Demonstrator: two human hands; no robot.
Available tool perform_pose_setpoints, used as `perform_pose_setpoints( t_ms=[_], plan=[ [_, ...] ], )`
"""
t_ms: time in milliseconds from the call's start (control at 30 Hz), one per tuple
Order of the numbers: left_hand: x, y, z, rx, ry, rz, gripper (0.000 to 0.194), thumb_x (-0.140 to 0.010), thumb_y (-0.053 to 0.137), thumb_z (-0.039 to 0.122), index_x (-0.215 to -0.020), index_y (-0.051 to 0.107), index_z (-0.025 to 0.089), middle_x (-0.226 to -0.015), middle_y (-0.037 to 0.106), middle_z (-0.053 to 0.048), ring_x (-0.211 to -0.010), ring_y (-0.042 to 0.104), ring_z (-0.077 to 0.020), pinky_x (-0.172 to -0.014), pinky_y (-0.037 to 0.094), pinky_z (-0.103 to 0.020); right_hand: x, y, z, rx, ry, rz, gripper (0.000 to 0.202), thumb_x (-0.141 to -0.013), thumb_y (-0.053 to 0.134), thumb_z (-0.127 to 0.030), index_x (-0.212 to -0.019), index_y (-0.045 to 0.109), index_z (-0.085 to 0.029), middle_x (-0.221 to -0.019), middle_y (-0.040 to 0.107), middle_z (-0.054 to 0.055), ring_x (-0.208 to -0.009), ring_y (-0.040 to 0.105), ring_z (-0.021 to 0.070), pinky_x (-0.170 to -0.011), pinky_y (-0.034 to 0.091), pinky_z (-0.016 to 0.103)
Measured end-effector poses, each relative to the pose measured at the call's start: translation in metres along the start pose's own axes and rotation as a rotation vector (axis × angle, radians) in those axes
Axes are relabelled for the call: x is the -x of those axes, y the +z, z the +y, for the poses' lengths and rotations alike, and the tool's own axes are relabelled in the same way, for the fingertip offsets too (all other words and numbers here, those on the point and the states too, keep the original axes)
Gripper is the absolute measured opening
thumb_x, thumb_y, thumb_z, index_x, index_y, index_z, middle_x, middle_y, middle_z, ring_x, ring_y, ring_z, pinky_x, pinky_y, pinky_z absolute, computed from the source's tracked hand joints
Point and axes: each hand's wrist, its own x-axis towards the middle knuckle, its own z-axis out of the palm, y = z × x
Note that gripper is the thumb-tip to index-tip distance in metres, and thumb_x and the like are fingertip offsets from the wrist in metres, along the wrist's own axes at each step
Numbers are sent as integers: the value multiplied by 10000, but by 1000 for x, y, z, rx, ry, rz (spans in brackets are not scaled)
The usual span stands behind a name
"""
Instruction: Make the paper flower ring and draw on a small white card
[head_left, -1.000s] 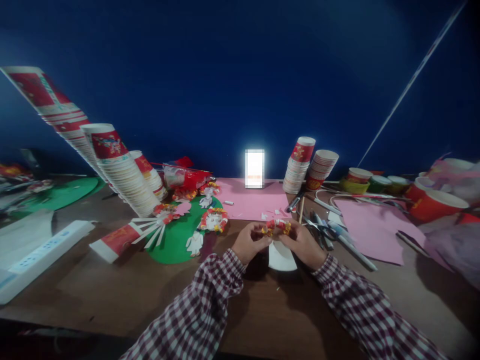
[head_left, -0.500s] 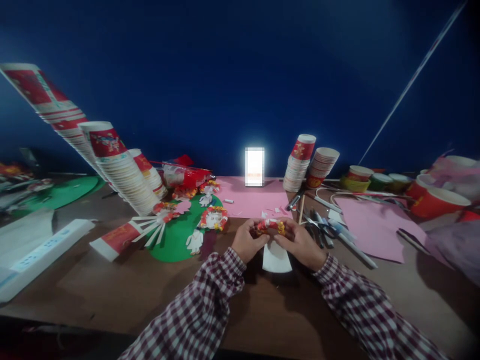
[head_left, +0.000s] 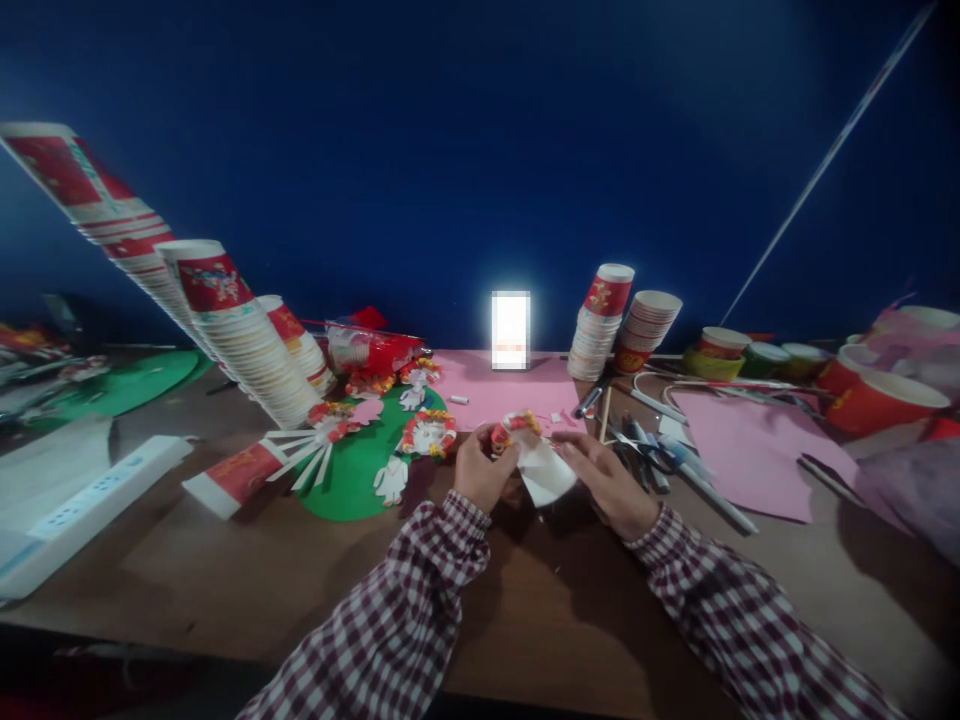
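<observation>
My left hand [head_left: 484, 470] grips a cut paper cup piece, its fingers on the curled red and yellow end. The white part of this cut paper cup [head_left: 546, 478] hangs tilted down to the right, between my hands. My right hand [head_left: 613, 487] is at its right edge, thumb and fingers drawn together; whatever is between the fingertips is too small to make out. Left of my hands, white figure cutouts [head_left: 391, 481] and a ring of red and yellow curls [head_left: 429, 433] lie on a green sheet [head_left: 341, 490].
A cup with cut strips [head_left: 234, 478] lies on its side near a power strip [head_left: 90, 515]. Tall cup stacks [head_left: 247, 330] lean at the left; shorter stacks [head_left: 600, 325] stand behind. Scissors [head_left: 651, 450] and pens [head_left: 712, 492] lie right, beside pink paper [head_left: 750, 455].
The cup piece has turned, its curled end going up and left in my left hand. My right hand has come off the curls and moved to the white part's right edge.
</observation>
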Motion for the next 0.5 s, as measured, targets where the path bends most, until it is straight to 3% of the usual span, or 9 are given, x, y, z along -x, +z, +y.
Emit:
perform_pose_setpoints(
  t_ms=[167,300,500],
  plan=[
    [-6,-5,3,16,50,148,279,-664,686,227,-901,583,123,-820,652,-42,-739,614,-134,-704,506,-249,5,7,-2,-55,135,-94,447,-711,716,-388,-1079,576,-175,-905,688,49,-758,666,156,-594,549,234],
    [-4,-3,5,7,76,160,265,-657,686,219,-884,584,129,-797,642,-34,-728,606,-130,-690,501,-239,4,10,4,-37,175,-80,435,-673,743,-338,-1049,603,-172,-816,704,25,-683,669,131,-535,528,196],
    [0,-1,9,-6,102,179,276,-657,685,243,-890,580,140,-805,636,-33,-743,610,-135,-693,496,-238,2,11,7,-2,163,-15,277,-669,735,-367,-829,634,-165,-749,720,44,-596,666,150,-473,535,233]
  ],
)
